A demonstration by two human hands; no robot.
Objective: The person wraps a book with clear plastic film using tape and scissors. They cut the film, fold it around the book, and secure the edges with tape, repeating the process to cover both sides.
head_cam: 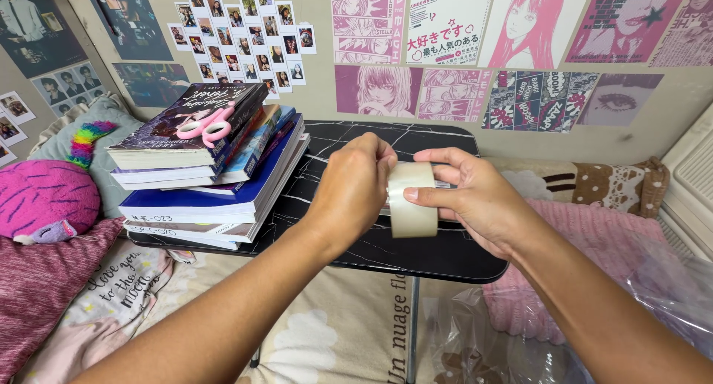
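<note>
My right hand holds a roll of clear packing tape upright above the black marble-pattern table, thumb across its outer face. Fingertips of my left hand pinch at the roll's upper left edge. Both hands hover over the middle of the table. To the left on the table lies a slanted stack of books, with pink scissors resting on the top book.
A magenta plush and a rainbow toy lie on the bedding at left. Pink blanket and clear plastic wrap sit at right. Posters and small photos cover the wall behind. A patterned cushion is behind the table.
</note>
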